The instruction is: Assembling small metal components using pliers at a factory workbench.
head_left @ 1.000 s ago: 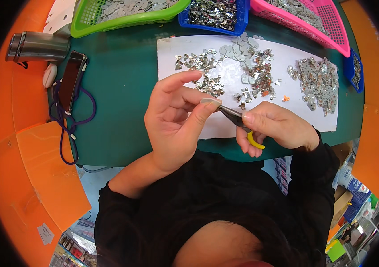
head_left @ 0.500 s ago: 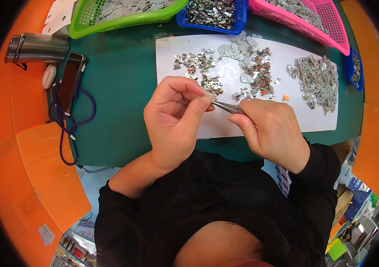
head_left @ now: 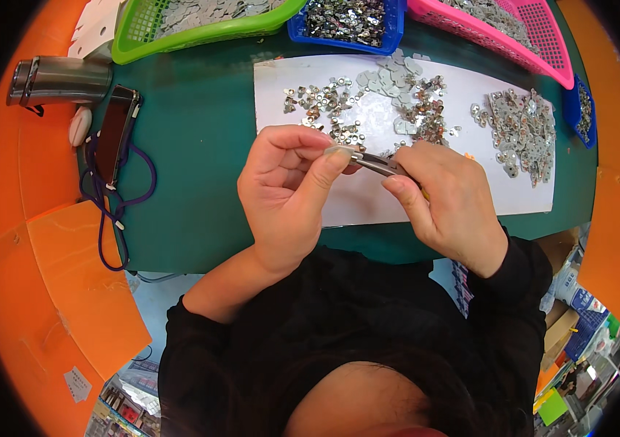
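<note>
My left hand (head_left: 286, 191) pinches a small flat metal piece (head_left: 341, 149) between thumb and forefinger above the white sheet (head_left: 357, 211). From the right, my right hand (head_left: 453, 204) grips a pair of pliers (head_left: 379, 164), its handles mostly hidden in the palm. The tips of the pliers meet the metal piece at my left fingertips; how firmly they hold it is too small to tell. Just beyond my hands lie loose small shiny metal parts (head_left: 322, 100), a pile of flat grey plates (head_left: 390, 79) and a mixed heap of metal fittings (head_left: 426, 109).
A heap of assembled-looking pieces (head_left: 521, 135) lies on the sheet's right. Along the back stand a green basket (head_left: 211, 36), a blue tray (head_left: 346, 47) and a pink basket (head_left: 484, 51); a small blue tray (head_left: 590, 138) is far right. At left are a steel mug (head_left: 69, 79) and a phone (head_left: 117, 135).
The pliers have turned slightly, and their jaws now show a gap near the metal piece. My right hand has shifted a little to the right; the flat piece in my left fingers shows more.
</note>
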Demonstrator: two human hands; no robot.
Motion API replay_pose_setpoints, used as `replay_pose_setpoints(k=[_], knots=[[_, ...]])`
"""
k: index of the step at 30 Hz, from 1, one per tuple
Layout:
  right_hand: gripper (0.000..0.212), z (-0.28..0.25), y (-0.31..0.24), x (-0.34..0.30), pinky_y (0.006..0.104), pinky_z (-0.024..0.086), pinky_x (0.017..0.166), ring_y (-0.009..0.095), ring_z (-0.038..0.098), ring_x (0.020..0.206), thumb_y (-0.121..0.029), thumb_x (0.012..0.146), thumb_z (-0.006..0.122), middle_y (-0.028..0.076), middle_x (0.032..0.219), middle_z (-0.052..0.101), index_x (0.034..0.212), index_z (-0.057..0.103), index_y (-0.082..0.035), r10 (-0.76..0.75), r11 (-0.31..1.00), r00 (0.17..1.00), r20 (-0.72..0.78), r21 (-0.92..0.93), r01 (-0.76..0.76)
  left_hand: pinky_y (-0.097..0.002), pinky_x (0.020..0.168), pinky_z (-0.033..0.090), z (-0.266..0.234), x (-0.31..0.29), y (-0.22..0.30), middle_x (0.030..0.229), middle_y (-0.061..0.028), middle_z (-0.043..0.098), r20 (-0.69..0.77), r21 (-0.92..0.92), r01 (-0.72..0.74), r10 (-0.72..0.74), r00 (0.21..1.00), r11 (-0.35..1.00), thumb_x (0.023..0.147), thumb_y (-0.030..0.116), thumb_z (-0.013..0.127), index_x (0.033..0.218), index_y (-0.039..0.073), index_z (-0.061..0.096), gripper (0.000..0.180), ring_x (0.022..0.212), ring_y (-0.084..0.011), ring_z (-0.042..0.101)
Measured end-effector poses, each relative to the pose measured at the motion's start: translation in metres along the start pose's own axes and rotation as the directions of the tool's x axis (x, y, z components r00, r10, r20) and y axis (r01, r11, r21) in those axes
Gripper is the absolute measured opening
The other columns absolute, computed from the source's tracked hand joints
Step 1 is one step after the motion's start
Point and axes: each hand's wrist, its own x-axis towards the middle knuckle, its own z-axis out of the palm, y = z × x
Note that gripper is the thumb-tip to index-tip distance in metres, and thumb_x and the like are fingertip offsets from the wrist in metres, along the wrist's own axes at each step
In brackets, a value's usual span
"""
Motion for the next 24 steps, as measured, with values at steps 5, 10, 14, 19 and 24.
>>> replay_pose_setpoints(k=[5,10,14,19,24], knots=[[0.022,0.003,-0.005,0.000,0.0412,0.043,0.057,0.031,0.055,0.068,-0.027,0.092,0.064,0.009,0.073,0.052,0.089,0.058,-0.006,-0.035,0.987,0.998,-0.057,-0.157,0.026,-0.0250,0.074,0.056,0.001,-0.002,-0.002,0.093,-0.0137,0.070,-0.035,-0.019,-0.059,0.059,0.998,0.998,0.091,-0.004,0.067,0.105,-0.002,0.052,0.020,0.084,-0.0171,0.070],[0.023,0.000,-0.009,0.001,0.0409,0.044,0.057,0.030,0.056,0.069,-0.028,0.091,0.064,0.008,0.075,0.052,0.090,0.058,-0.006,-0.025,0.972,0.999,-0.045,-0.233,0.014,-0.0253,0.075,0.057,0.003,-0.002,-0.004,0.094,-0.0149,0.071,-0.048,0.013,-0.103,0.104,0.993,0.995,0.091,-0.005,0.067,0.103,-0.002,0.052,0.020,0.084,-0.0173,0.070],[0.024,-0.002,-0.011,0.002,0.0409,0.044,0.057,0.030,0.056,0.069,-0.029,0.090,0.065,0.008,0.074,0.052,0.089,0.058,-0.006,-0.003,0.959,1.000,-0.014,-0.285,-0.001,-0.0268,0.077,0.058,0.000,-0.004,-0.005,0.094,-0.0152,0.071,-0.053,0.033,-0.115,0.116,0.992,0.993,0.090,-0.006,0.068,0.100,-0.001,0.052,0.019,0.084,-0.0175,0.071],[0.025,-0.004,-0.010,0.001,0.0412,0.044,0.058,0.030,0.056,0.070,-0.030,0.090,0.066,0.008,0.074,0.052,0.088,0.058,-0.006,-0.017,0.960,1.000,-0.013,-0.279,0.013,-0.0271,0.077,0.058,0.003,-0.004,-0.003,0.093,-0.0150,0.071,-0.055,0.042,-0.126,0.128,0.990,0.991,0.090,-0.006,0.068,0.100,-0.002,0.052,0.019,0.084,-0.0174,0.071],[0.026,-0.013,-0.007,0.003,0.0413,0.044,0.059,0.030,0.055,0.070,-0.030,0.089,0.066,0.009,0.074,0.052,0.086,0.058,-0.006,-0.026,0.960,1.000,0.009,-0.278,0.028,-0.0268,0.078,0.057,-0.001,-0.002,-0.004,0.093,-0.0147,0.070,-0.017,0.046,-0.150,0.151,0.988,0.988,0.090,-0.009,0.067,0.100,-0.002,0.053,0.019,0.085,-0.0163,0.070]])
